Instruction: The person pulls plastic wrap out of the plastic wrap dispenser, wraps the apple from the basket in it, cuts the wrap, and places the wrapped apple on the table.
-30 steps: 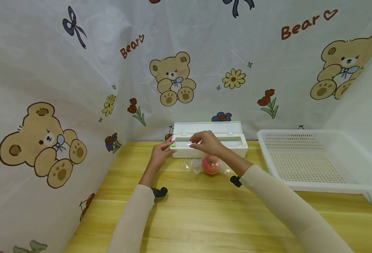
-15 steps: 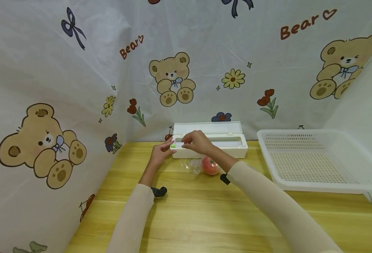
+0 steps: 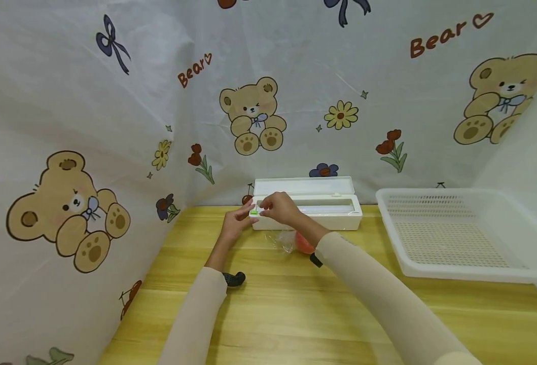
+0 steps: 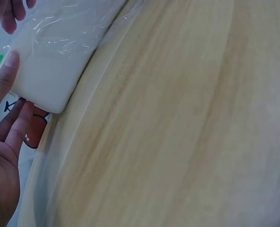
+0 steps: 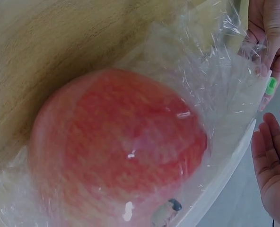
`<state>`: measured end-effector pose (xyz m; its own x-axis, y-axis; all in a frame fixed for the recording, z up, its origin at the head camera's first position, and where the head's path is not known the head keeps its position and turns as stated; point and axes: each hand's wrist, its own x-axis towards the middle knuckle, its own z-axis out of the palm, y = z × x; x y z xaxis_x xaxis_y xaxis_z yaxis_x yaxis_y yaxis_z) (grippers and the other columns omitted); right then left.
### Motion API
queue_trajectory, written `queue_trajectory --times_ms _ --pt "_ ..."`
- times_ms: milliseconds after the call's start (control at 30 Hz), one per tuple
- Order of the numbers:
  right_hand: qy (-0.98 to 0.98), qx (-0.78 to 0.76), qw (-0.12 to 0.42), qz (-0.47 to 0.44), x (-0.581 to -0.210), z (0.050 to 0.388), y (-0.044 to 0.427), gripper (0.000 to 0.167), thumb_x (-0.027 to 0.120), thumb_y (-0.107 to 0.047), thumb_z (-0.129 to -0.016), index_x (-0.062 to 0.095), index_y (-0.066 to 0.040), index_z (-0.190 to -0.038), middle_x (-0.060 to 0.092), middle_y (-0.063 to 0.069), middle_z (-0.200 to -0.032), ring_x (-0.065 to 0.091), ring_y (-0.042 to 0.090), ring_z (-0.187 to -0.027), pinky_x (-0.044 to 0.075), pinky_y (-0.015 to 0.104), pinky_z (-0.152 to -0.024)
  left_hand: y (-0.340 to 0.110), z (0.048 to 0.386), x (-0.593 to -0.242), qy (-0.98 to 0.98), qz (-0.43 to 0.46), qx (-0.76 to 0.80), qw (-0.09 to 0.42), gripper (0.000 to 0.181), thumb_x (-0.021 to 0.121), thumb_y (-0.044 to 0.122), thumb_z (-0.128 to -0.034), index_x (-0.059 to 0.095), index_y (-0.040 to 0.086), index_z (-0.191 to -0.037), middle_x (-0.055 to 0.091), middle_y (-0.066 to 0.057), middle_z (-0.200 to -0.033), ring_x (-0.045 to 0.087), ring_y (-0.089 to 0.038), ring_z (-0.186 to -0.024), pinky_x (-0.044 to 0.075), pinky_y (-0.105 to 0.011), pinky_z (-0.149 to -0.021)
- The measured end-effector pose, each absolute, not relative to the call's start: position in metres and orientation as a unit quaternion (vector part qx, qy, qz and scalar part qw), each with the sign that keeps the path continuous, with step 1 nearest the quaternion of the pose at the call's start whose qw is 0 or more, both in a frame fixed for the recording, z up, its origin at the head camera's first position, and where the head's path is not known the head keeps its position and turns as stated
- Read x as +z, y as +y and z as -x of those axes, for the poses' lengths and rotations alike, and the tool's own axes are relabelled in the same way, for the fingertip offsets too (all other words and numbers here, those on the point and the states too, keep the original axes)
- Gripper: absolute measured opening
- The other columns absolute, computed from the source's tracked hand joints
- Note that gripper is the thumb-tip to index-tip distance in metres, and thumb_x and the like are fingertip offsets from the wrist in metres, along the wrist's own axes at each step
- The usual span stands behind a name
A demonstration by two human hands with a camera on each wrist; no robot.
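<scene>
A white cling film dispenser (image 3: pixel 318 223) stands against the back wall with its lid (image 3: pixel 302 186) raised. My left hand (image 3: pixel 235 223) grips its left end, thumb along the front edge and fingers behind, as the left wrist view (image 4: pixel 5 161) shows. Beside that thumb sits a small green slider (image 3: pixel 254 212). My right hand (image 3: pixel 281 209) hovers over the dispenser's left part, fingers loosely bent, close to the slider; nothing shows between them. In front of the dispenser lies a red apple (image 5: pixel 121 137) wrapped in clear film (image 5: pixel 201 80), partly hidden by my right forearm in the head view.
A white plastic basket (image 3: pixel 451 271) with a perforated bottom stands at the right on the wooden table (image 3: pixel 273 314). Bear-patterned cloth (image 3: pixel 295 66) hangs behind and to the left. Dark wrist-worn devices (image 3: pixel 235 279) sit on both arms.
My right hand has moved left along the dispenser toward the green slider, and its forearm now covers more of the apple. The left hand has kept its grip on the dispenser's end.
</scene>
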<state>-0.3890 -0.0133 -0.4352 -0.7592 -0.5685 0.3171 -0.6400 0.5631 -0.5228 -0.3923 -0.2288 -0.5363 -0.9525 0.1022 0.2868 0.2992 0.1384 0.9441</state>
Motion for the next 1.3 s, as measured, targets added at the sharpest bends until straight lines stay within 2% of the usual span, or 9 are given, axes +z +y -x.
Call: queue_trajectory --times_ms 267,433,633,833,1000,1300 --pt "-0.885 0.303 0.068 -0.346 -0.444 0.397 -0.018 0.019 0.081 -0.011 -0.088 0.079 -0.002 -0.104 0.077 0.008 -0.095 0.07 0.021 -0.085 0.058 0.034 -0.078 -0.226 0.393 -0.539 -0.752 0.125 -0.642 0.088 0.047 0.081 0.01 -0.0853 0.069 0.006 -0.131 0.053 -0.001 -0.149 0.051 -0.024 -0.137 0.045 -0.028 -0.108" --pt "-0.889 0.299 0.062 -0.342 -0.447 0.399 -0.021 0.015 0.08 -0.011 -0.088 0.08 -0.003 -0.101 0.078 0.006 -0.091 0.067 0.016 -0.076 0.056 0.031 -0.071 -0.224 0.391 -0.535 -0.75 0.139 -0.639 0.094 0.046 0.078 0.004 -0.0873 0.066 -0.001 -0.132 0.05 -0.01 -0.15 0.049 -0.029 -0.138 0.045 -0.028 -0.108" --pt "-0.887 0.3 0.06 -0.346 -0.45 0.402 -0.025 0.011 0.079 -0.01 -0.089 0.081 -0.003 -0.097 0.077 0.004 -0.086 0.062 0.014 -0.07 0.053 0.029 -0.066 -0.223 0.385 -0.527 -0.746 0.152 -0.643 0.087 0.047 0.077 0.0 -0.0881 0.062 -0.007 -0.132 0.047 -0.019 -0.15 0.048 -0.033 -0.138 0.044 -0.035 -0.109" --pt "-0.892 0.32 0.037 -0.318 -0.455 0.405 -0.026 0.014 0.078 -0.012 -0.09 0.081 -0.003 -0.101 0.078 0.005 -0.09 0.064 0.014 -0.073 0.054 0.027 -0.066 -0.224 0.389 -0.534 -0.748 0.144 -0.642 0.088 0.047 0.077 0.004 -0.0877 0.065 0.0 -0.133 0.05 -0.01 -0.151 0.047 -0.029 -0.139 0.043 -0.032 -0.109" --pt "-0.888 0.336 0.041 -0.31 -0.458 0.408 -0.028 0.013 0.08 -0.013 -0.089 0.081 -0.004 -0.098 0.078 0.005 -0.088 0.063 0.014 -0.071 0.052 0.027 -0.064 -0.225 0.393 -0.538 -0.75 0.143 -0.638 0.096 0.047 0.079 0.008 -0.087 0.067 0.004 -0.132 0.052 -0.004 -0.15 0.048 -0.024 -0.139 0.045 -0.027 -0.107" --pt "-0.897 0.331 0.042 -0.29 -0.458 0.406 -0.033 0.012 0.081 -0.018 -0.089 0.082 -0.008 -0.096 0.078 0.001 -0.086 0.064 0.013 -0.073 0.052 0.028 -0.065 -0.225 0.392 -0.539 -0.748 0.149 -0.64 0.097 0.046 0.079 0.009 -0.0872 0.067 0.004 -0.131 0.053 -0.004 -0.149 0.046 -0.021 -0.141 0.044 -0.027 -0.107"
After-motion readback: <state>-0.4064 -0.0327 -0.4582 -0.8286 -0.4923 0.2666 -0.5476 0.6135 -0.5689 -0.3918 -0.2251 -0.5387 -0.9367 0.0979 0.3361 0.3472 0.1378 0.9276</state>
